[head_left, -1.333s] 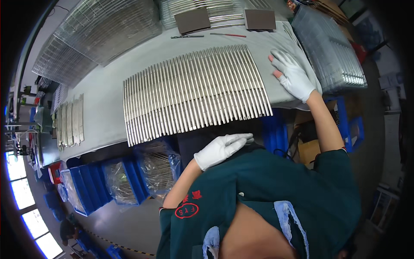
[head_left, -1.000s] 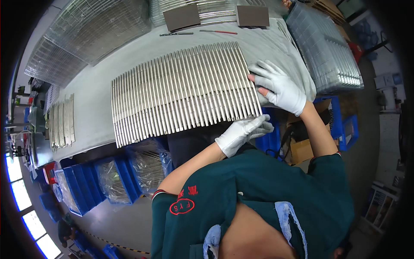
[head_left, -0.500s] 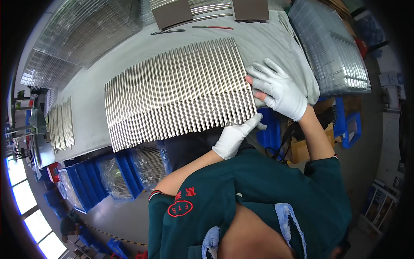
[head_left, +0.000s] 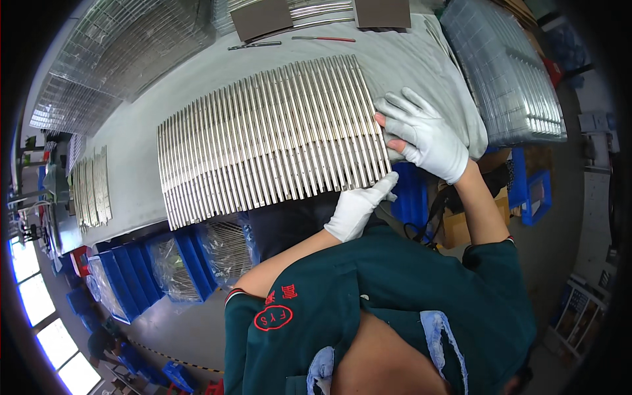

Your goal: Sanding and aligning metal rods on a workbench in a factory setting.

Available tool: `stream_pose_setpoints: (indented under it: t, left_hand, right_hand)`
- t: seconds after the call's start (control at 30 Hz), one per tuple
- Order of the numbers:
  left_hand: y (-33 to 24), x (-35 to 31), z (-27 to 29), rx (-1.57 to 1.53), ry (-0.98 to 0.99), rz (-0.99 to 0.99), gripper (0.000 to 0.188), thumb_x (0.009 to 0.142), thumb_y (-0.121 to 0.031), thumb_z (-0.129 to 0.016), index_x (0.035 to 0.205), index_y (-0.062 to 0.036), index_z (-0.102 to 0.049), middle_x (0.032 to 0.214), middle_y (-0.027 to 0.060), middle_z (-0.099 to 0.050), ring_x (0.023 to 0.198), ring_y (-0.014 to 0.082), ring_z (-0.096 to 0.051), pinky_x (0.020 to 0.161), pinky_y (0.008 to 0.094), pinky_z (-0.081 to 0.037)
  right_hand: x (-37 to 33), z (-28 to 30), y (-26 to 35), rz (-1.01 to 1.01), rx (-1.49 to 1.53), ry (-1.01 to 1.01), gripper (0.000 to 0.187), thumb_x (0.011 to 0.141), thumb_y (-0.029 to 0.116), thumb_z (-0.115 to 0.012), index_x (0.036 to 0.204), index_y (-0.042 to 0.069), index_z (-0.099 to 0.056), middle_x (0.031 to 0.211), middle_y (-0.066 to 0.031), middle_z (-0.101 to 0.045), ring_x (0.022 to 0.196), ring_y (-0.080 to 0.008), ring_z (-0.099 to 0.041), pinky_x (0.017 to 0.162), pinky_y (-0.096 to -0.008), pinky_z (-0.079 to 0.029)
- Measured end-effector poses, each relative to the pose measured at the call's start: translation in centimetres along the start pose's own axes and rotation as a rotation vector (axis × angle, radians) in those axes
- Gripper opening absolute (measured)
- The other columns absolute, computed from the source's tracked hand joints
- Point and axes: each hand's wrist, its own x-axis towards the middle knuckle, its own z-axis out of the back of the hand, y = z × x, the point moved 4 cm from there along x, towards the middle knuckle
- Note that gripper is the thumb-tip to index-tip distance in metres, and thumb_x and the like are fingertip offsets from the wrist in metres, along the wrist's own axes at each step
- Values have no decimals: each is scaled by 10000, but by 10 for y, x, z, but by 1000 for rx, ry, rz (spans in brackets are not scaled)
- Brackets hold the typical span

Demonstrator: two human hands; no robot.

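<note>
A wide row of slim silver metal rods [head_left: 270, 135] lies side by side on the cloth-covered table [head_left: 141, 141], their near ends reaching the table's front edge. My right hand [head_left: 428, 138], in a white glove with bare thumb and one bare fingertip, rests at the right side of the row. Its fingers are spread, with the tips at the last rod. At the row's near right corner is my left hand [head_left: 355, 209], also white-gloved. Its forefinger stretches along the rod ends to the corner; the other fingers are partly hidden, and I see nothing held.
Behind the row lie a drill bit [head_left: 255, 45] and a thin red-handled tool [head_left: 322, 39]. Clear plastic trays [head_left: 503, 79] are stacked at the right, wire-like racks [head_left: 131, 52] at the far left. More metal strips [head_left: 92, 187] lie left; blue bins [head_left: 135, 266] stand below the table.
The row of rods has shifted very slightly left in the picture, along with the tools behind it. Both hands keep nearly the same place and pose.
</note>
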Motion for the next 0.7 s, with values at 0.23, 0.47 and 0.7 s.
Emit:
stream_pose_setpoints:
  t: [0.23,0.47,0.7]
  left_hand:
    - [2,1,5,-58,38,-72,189,787,-103,-661,938,-4,-606,816,38,-598,639,105,-561,585,260,-490]
    - [-5,-4,4,-50,3,-27,180,785,-75,-651,943,-2,-603,810,45,-605,649,108,-574,576,255,-495]
    - [-5,-5,4,48,-40,-12,206,769,-83,-675,943,1,-603,806,42,-603,634,106,-572,559,246,-487]
  right_hand:
    - [0,0,2,-7,-16,5,396,805,227,-560,1194,160,-529,1246,-114,-486,1177,-282,-427,1032,-425,-285]
    - [0,-1,2,22,-20,18,407,803,207,-553,1209,225,-520,1253,-130,-472,1183,-290,-419,1032,-430,-283]
    - [0,-2,1,26,-24,16,410,808,220,-545,1217,229,-515,1253,-131,-473,1187,-293,-416,1033,-430,-281]
